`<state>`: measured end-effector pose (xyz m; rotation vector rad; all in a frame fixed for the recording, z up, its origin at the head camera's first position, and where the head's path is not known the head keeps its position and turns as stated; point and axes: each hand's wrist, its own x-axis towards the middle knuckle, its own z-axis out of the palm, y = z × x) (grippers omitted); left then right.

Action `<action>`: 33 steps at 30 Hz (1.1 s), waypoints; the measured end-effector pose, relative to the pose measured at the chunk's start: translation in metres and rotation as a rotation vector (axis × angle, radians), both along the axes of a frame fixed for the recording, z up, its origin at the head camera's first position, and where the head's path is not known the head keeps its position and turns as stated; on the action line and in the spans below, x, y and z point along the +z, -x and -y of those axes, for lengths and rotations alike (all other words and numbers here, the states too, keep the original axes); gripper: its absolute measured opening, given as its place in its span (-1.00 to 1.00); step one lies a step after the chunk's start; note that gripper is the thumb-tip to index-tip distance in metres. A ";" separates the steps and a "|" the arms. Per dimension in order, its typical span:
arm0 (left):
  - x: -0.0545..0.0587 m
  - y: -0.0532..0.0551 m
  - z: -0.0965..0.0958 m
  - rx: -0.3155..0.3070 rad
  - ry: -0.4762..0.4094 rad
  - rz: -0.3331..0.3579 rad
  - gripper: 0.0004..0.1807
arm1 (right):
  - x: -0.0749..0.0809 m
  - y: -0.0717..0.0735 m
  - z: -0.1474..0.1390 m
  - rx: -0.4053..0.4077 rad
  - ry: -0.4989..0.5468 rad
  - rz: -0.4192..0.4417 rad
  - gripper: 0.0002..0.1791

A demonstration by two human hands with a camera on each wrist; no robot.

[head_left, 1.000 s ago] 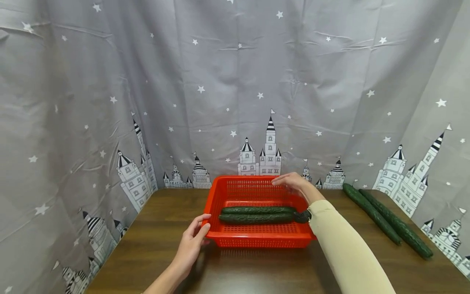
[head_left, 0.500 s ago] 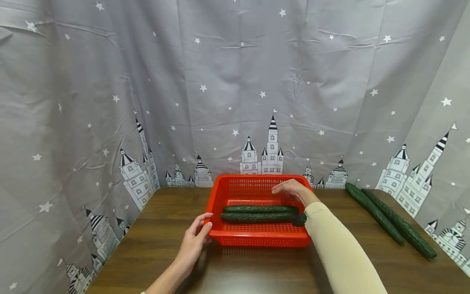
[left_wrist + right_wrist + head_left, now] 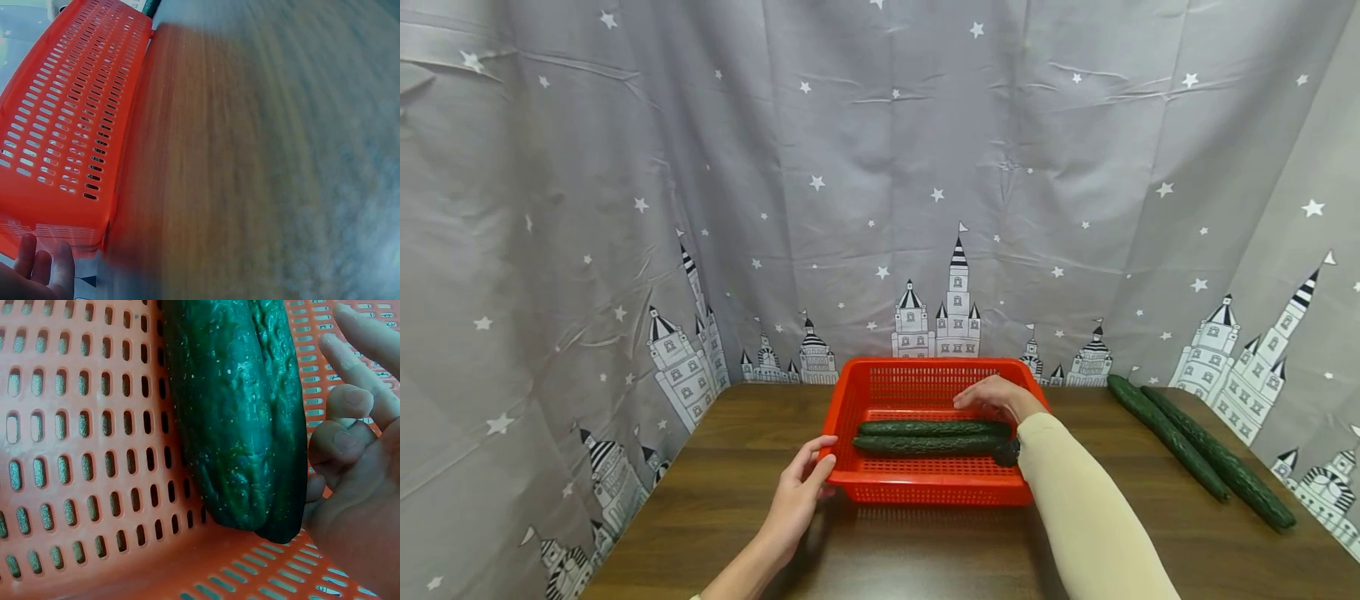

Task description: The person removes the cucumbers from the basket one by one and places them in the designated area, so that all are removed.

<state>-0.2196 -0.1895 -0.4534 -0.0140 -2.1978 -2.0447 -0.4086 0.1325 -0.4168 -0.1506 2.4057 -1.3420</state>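
My right hand [image 3: 1000, 396] is sitting lower inside the red basket [image 3: 925, 480] than a second ago, when it was hanging nearer the back rim; its fingers are bending loosely, the lower ones curling in more than the upper two, and they are holding nothing; in the right wrist view the cucumbers' ends are showing just beside my palm, though I'm not able to tell whether my lowest finger is touching one; my left hand [image 3: 796, 483] is keeping its place at the basket's left side, gripping the rim near the front corner, thumb above and other fingers reaching along the outside.

The far cucumber [image 3: 925, 427] and the near cucumber [image 3: 925, 445] are lying side by side along the basket's floor, staying put there; so I'm reading the change as one of reach alone: my right hand is coming closer to the pair while my left is, I'm judging, steadying the basket; no grasp is showing on either cucumber.

Over to my right, the inner loose cucumber [image 3: 1168, 437] and the outer loose cucumber [image 3: 1219, 458] are lying on the wooden table [image 3: 737, 467], outside the basket and away from both hands; a grey curtain [image 3: 880, 208] is hanging behind everything.
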 end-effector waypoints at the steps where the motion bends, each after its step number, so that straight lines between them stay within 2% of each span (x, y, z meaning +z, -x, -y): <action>1: 0.000 0.000 0.000 0.001 -0.001 0.001 -0.59 | -0.001 0.000 0.000 0.014 -0.005 0.005 -0.54; 8: -0.002 0.001 0.000 -0.003 -0.004 0.002 -0.59 | -0.006 0.001 0.000 0.105 -0.012 0.050 -0.57; 13: -0.002 0.001 0.000 -0.005 -0.004 0.002 -0.60 | -0.008 0.001 0.002 0.175 -0.063 0.063 -0.59; 21: -0.001 0.000 0.001 -0.013 -0.006 -0.003 -0.60 | -0.008 0.000 0.003 0.191 -0.161 0.077 -0.56; 33: -0.001 0.000 0.001 -0.011 -0.005 -0.003 -0.61 | -0.012 0.005 0.002 0.234 -0.172 0.016 -0.61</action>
